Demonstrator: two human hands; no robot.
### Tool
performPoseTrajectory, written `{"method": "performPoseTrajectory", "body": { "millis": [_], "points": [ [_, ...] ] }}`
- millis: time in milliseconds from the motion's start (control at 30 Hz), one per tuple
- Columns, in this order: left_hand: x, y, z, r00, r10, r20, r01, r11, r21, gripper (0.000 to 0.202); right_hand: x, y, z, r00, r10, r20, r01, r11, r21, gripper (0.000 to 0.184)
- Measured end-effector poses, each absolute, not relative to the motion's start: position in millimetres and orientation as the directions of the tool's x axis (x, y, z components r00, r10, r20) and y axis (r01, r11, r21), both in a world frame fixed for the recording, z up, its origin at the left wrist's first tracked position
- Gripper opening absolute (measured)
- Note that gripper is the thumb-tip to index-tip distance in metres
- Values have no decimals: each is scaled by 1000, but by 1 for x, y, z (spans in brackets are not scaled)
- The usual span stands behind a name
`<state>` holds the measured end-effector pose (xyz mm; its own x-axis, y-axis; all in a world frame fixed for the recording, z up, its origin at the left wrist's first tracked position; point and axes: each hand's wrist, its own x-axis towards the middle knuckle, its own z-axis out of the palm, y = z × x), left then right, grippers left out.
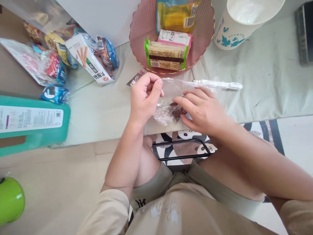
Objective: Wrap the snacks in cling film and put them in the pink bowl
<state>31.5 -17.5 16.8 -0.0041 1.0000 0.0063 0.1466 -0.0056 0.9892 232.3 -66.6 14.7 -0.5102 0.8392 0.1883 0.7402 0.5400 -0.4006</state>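
Nearest the camera, a seated person's lap in beige shorts (171, 195) is seen, with bare knees above a panda-patterned floor mat (190, 148). Just beyond, at the near edge of a pale green counter (256, 81), both hands are placed on a clear plastic bag (171, 98) that lies flat on the counter. The left hand (145, 96) is curled closed, and the bag's upper left part is pinched between its thumb and fingertips. The right hand (202, 111) is laid open on the bag, fingers stretched out and pressed beside dark red snack pieces (177, 111) held inside the crumpled plastic. A white sealing strip (220, 85) is seen along the bag's far edge, and a small dark wrapper (134, 79) lies just behind the left hand. To the left, a teal container (34, 122) with a white label is set on its side. Farther back, a pink ribbed plate (139, 32) carries several wrapped snacks, a green-edged pack (166, 55) nearest. To its right a white cup (234, 29) with blue leaf marks is stood. At the far left, assorted snack packets (56, 55) are heaped, among them a white biscuit-stick box (89, 58).
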Motion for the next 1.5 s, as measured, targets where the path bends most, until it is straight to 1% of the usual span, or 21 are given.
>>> {"method": "performPoseTrajectory", "body": {
  "millis": [100,200,300,400,433,467,533,633,667,700,767,833,900,1000,1100,1233,1300,1367,1400,1467,1500],
  "points": [
    [27,-11,14,-69,998,16,151,-5,988,26,238,-67,25,-518,836,182,757,547,-357,15],
    [23,-9,13,-111,994,-4,162,22,987,25,240,-74,37,-576,797,183,720,601,-348,24],
    [17,-9,11,-128,991,34,190,-9,982,24,242,-81,40,-645,752,138,694,651,-308,29],
    [11,-8,6,-134,988,79,229,-47,972,21,246,-86,38,-657,754,6,739,646,-191,38],
    [10,-7,4,-135,988,80,236,-47,971,20,248,-86,37,-646,762,-45,756,630,-179,44],
    [9,-7,3,-136,988,75,239,-41,970,20,250,-86,37,-634,768,-89,767,611,-194,50],
    [10,-7,3,-133,989,60,240,-27,970,19,254,-84,39,-634,764,-122,753,573,-323,58],
    [13,-7,4,-104,992,69,250,-41,967,19,255,-79,44,-632,773,-59,632,470,-616,59],
    [14,-7,3,-89,993,77,252,-52,966,20,254,-77,44,-600,799,-26,611,437,-660,55],
    [15,-8,3,-72,994,87,254,-66,965,21,253,-75,42,-552,833,17,620,425,-659,50],
    [17,-9,1,-34,994,107,258,-95,962,22,247,-70,35,-496,858,133,683,480,-551,35],
    [18,-9,-1,15,992,127,268,-126,955,21,240,-66,26,-563,796,223,690,601,-404,32],
    [19,-10,-2,49,987,154,278,-162,947,20,234,-63,19,-657,725,204,655,684,-321,42],
    [21,-9,-3,32,981,189,282,-190,940,21,230,-64,19,-664,740,110,702,667,-249,46],
    [21,-6,-2,-16,982,186,278,-174,944,22,230,-68,27,-641,765,61,744,639,-194,42],
    [20,-4,0,-72,983,166,298,-138,945,19,239,-78,34,-624,779,62,772,627,-105,29],
    [19,-4,2,-94,984,154,307,-119,944,19,245,-80,35,-621,780,74,775,625,-91,24],
    [19,-4,5,-121,983,138,308,-95,947,19,254,-81,38,-617,781,93,769,624,-139,24],
    [19,-4,6,-133,983,129,307,-82,948,18,258,-80,41,-613,783,104,758,620,-202,23],
    [19,-4,8,-151,982,109,303,-59,951,18,266,-79,49,-582,805,118,711,574,-407,18],
    [19,-3,9,-158,982,103,300,-52,953,17,271,-78,53,-546,830,112,662,510,-549,16]
  ]
}}
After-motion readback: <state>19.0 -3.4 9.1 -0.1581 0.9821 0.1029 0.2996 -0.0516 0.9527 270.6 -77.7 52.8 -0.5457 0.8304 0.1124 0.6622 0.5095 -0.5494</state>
